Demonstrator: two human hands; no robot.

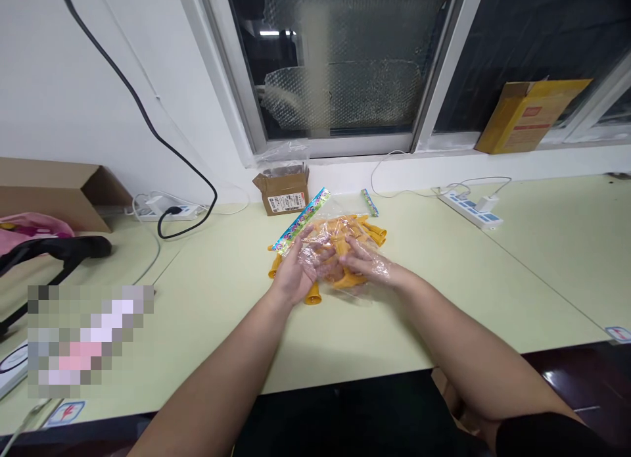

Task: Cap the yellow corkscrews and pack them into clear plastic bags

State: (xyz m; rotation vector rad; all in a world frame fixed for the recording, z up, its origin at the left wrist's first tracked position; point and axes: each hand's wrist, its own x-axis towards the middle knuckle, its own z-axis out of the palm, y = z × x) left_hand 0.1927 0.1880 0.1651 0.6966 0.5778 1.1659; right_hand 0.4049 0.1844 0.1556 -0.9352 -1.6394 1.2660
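Observation:
A clear plastic bag with a colourful patterned header strip lies between my hands, with several yellow-orange plastic pieces in and around it. My left hand grips the bag from the left, thumb up and fingers partly seen through the film. From the right, my right hand holds the bag around the pieces, clear film lying about its wrist. One flared yellow piece sticks out below my left hand. More yellow tube-like pieces show at the right. Glossy film blurs how the pieces lie.
Behind the bag stand a small open cardboard box and a short patterned strip. Power strips with cables lie near the wall. To the left are a larger carton and a black frame-like object. A yellow box leans at the window.

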